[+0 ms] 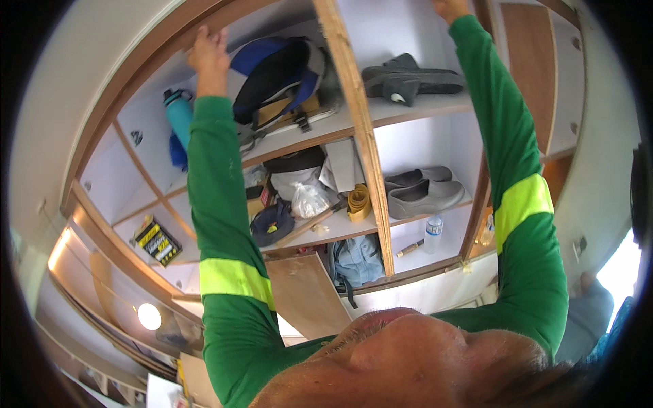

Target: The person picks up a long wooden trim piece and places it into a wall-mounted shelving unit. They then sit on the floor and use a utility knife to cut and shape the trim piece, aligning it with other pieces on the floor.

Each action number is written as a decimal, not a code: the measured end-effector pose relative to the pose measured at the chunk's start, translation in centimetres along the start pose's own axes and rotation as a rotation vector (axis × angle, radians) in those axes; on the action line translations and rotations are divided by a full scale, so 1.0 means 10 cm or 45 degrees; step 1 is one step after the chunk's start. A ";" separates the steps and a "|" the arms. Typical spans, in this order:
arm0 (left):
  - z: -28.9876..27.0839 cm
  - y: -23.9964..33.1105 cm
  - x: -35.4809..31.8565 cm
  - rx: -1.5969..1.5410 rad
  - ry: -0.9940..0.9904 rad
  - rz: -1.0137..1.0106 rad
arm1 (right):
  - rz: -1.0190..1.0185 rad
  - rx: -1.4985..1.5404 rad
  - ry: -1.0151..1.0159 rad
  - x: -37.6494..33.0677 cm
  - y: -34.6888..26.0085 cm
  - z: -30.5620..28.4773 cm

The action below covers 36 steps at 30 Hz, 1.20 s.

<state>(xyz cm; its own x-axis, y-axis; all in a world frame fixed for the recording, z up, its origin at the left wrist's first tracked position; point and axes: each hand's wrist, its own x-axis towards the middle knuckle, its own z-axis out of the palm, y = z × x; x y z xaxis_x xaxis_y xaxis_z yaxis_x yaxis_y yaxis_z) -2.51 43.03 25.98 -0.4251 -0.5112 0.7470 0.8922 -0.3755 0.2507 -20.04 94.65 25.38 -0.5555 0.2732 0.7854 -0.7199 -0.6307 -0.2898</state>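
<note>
Both my arms, in green sleeves with yellow bands, reach up in front of a wooden cabinet. My left hand (209, 58) is raised at the brown upper rail (146, 71), fingers apart and slightly bent; whether they press on the wood is unclear. Just below it a blue and black backpack (272, 68) lies on the upper shelf, beside a teal bottle (179, 114). My right hand (451, 9) is at the top edge of the view, its fingers cut off. Under that arm, dark grey slippers (411, 80) lie on a shelf.
Grey shoes (425, 197) and a clear bottle (433, 233) stand on lower shelves. A cap (272, 223), a yellow roll (358, 202) and a light blue bag (358, 262) fill the middle bays. A loose brown panel (303, 292) leans below. An upright post (350, 88) divides the cabinet.
</note>
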 end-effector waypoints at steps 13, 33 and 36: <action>-0.06 0.02 0.25 -0.075 -0.057 -0.021 | 0.008 0.022 -0.019 -0.12 -0.26 0.21; 0.18 0.03 -0.09 -0.029 0.028 0.054 | 0.171 -0.039 -0.075 -0.99 0.36 1.63; 0.15 0.07 -0.07 0.022 0.008 0.079 | 0.146 -0.052 -0.074 -1.04 0.34 1.68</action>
<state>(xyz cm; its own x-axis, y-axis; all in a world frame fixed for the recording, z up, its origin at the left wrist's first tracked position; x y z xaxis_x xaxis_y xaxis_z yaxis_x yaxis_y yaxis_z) -1.38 44.30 26.54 -0.3694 -0.5380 0.7577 0.9195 -0.3293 0.2145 -9.75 77.46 25.42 -0.6107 0.1578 0.7760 -0.6700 -0.6252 -0.4002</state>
